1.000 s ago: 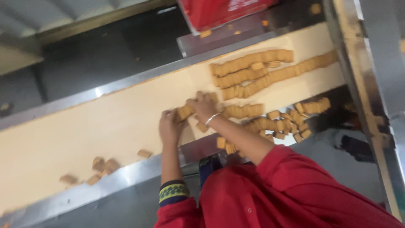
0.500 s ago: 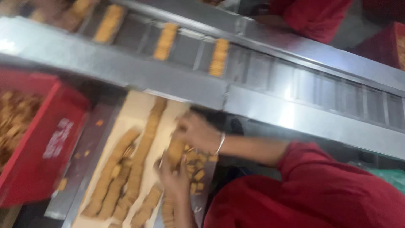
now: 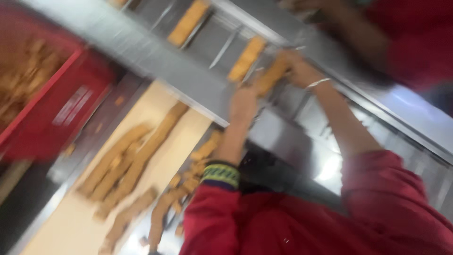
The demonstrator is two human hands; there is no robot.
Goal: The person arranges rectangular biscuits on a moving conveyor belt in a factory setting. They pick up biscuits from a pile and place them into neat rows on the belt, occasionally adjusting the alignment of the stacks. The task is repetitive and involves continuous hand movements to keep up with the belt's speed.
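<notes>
Hands meet over the steel channel conveyor: left hand and right hand press a biscuit row between them, beside another filled channel. Next, judging by this, careful lowering into an empty slot.

Head view, looking down, close

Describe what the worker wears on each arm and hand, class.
Both arms come out of loose red sleeves. The left sleeve ends in a striped yellow, green and dark knit cuff. The right wrist carries a thin silver bangle. Both hands are bare, without gloves.
</notes>
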